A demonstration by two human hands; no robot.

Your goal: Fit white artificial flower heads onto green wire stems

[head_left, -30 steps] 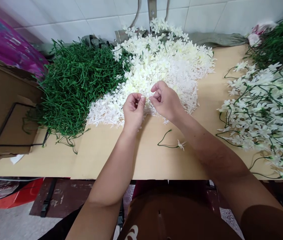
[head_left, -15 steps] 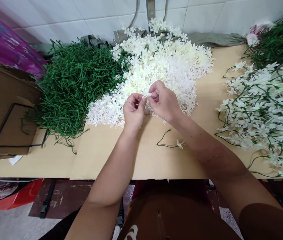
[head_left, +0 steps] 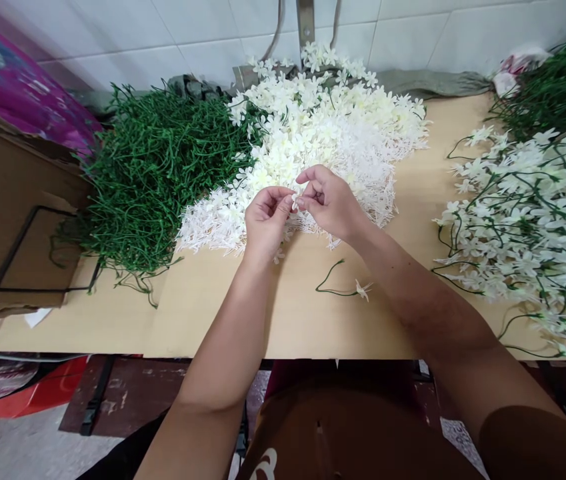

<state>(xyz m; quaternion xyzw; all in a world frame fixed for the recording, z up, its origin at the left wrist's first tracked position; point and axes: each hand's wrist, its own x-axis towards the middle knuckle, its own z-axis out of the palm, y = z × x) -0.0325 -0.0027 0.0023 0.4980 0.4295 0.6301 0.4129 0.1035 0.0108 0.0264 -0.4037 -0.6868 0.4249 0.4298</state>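
A small white artificial flower (head_left: 296, 198) is pinched between the fingertips of both my hands. My left hand (head_left: 269, 212) is closed, thumb against forefinger, at the flower's left side. From the right, my right hand (head_left: 331, 202) grips the same flower between thumb and fingers. Behind and beneath them spreads a heap of loose white flower heads and thin white stamens (head_left: 307, 137). One flower with a curved green stem (head_left: 339, 292) lies on the cardboard-coloured tabletop (head_left: 303, 320), below my right wrist.
Green plastic stems (head_left: 163, 167) are piled to the left, near a cardboard box (head_left: 17, 200) and a black wire frame (head_left: 10, 257). Stemmed white flowers (head_left: 537, 220) cover the right side, with more green stems (head_left: 557, 87) behind. A tiled wall (head_left: 413, 40) stands at the back.
The white flower between my fingertips shows more plainly now. Another small flower has appeared beside my left wrist at the heap's near edge. The view has shifted slightly.
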